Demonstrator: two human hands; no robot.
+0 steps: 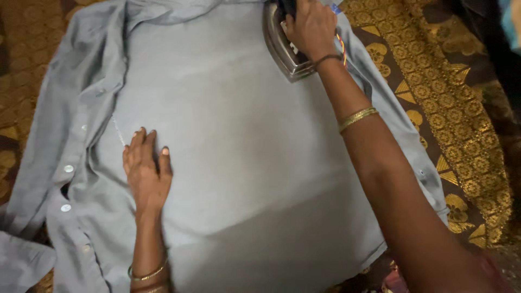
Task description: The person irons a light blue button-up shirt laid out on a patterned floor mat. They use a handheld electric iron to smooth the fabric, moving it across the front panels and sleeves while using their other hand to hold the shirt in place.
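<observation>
We see a grey shirt (244, 163) spread flat over a brown cloth with gold flower patterns (450, 108); whatever lies beneath that cloth is hidden. Our left hand (145, 168) lies palm down on the shirt, fingers (142, 144) stretched out and close together, holding nothing, with the white buttons (68, 169) just to their left. Our right hand (312, 27) has its fingers curled around the handle of a metal iron (279, 49), which rests on the shirt near the collar. Little of the room shows.
</observation>
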